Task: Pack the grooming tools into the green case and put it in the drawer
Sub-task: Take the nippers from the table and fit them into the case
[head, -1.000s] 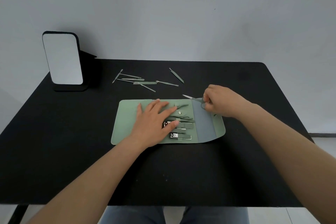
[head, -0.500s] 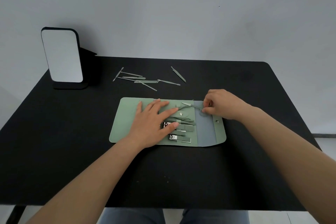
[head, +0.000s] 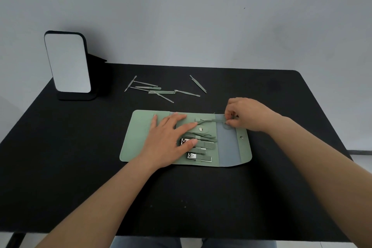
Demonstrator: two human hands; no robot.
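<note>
The green case [head: 141, 127] lies unfolded and flat in the middle of the black table [head: 60, 157], soft matte leatherette with a grey inner panel and a metal snap on its right flap. The right hand [head: 247, 115] pinches the ring handles of small scissors [head: 211, 120] at the case's far right edge, blades pointing left toward an elastic loop, probably to slide them into their slot. The left hand [head: 169, 139] lies flat, fingers straight, pressing the case's middle, apparently to keep the limp case from shifting while the tool goes in. Just near of the scissors sit shiny steel nail clippers [head: 199, 157] already strapped under loops. Farther away, toward the wall, thin flat metal grooming tools [head: 157, 90] lie scattered and unpacked. At far left stands a rounded rectangular mirror [head: 67, 62] on a black stand. No drawer is visible.
</note>
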